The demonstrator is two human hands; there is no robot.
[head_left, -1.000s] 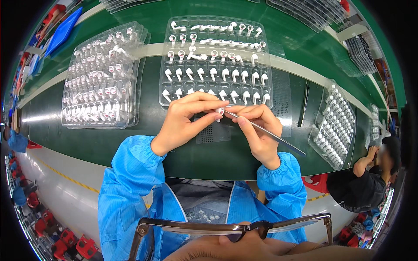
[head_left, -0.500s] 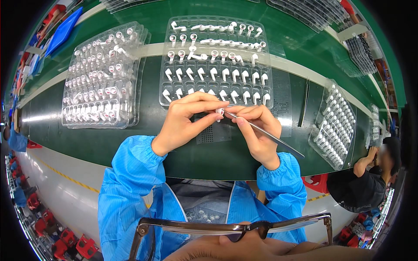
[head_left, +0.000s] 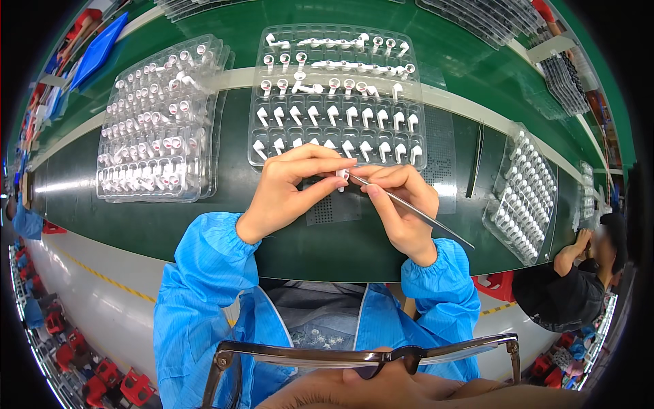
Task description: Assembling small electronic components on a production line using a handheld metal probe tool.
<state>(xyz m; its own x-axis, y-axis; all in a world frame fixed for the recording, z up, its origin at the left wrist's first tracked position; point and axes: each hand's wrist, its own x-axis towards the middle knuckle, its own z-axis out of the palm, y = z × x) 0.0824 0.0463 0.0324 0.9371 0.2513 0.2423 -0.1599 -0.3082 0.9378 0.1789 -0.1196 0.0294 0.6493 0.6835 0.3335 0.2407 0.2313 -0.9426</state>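
Between thumb and fingers, my left hand (head_left: 289,187) pinches a small white earbud (head_left: 343,175) above the bench. My right hand (head_left: 405,204) is closed around slim metal tweezers (head_left: 426,218), whose tip meets the earbud; the contact itself is too small to make out. Just beyond both hands lies a clear plastic tray (head_left: 278,151) with rows of white earbud pieces. Its nearer rows hold stemmed pieces lying alike, while in the farther rows some show round open ends. The fingers of my left hand overlap the tray's near edge.
Stacked clear trays (head_left: 210,180) of white earbud pieces stand at left, and another filled tray (head_left: 492,217) lies at right. A dark thin tool (head_left: 475,160) rests beside a perforated sheet (head_left: 439,146). Below my hands is a small perforated piece (head_left: 334,213). A co-worker (head_left: 562,293) sits at far right.
Almost nothing differs. The earbud and tweezers stay together between my hands, with only a slight shift to the left in the picture.
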